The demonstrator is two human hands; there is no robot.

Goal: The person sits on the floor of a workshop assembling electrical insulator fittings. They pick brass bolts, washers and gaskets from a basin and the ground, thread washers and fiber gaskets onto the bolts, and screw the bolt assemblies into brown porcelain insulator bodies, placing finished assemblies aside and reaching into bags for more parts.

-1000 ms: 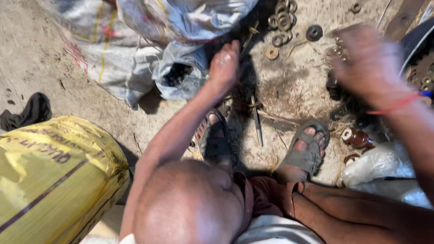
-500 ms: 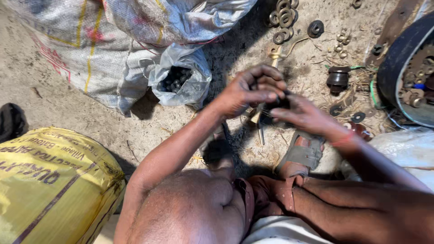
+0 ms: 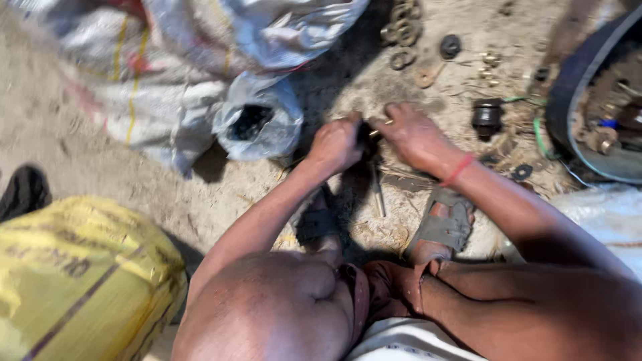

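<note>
My left hand (image 3: pixel 334 144) and my right hand (image 3: pixel 411 137) meet just above the sandy ground, in front of my knees. Both are closed around a small dark part (image 3: pixel 368 136) with a brass-coloured bit showing at its top. The fingers hide most of the part. My right wrist wears a red thread band (image 3: pixel 458 170). A thin metal rod (image 3: pixel 378 190) lies on the ground right below the hands, between my sandalled feet.
An open plastic bag (image 3: pixel 254 124) with dark contents sits left of the hands, with white woven sacks (image 3: pixel 200 60) behind it. A yellow sack (image 3: pixel 73 281) is at lower left. Metal rings (image 3: pixel 401 27), a black cylindrical part (image 3: pixel 487 117) and a round dark tub (image 3: pixel 568 100) lie to the right.
A second ago my hands were apart, left near the plastic bag, right out by the scattered parts. They have come together and now grip the small dark part.
</note>
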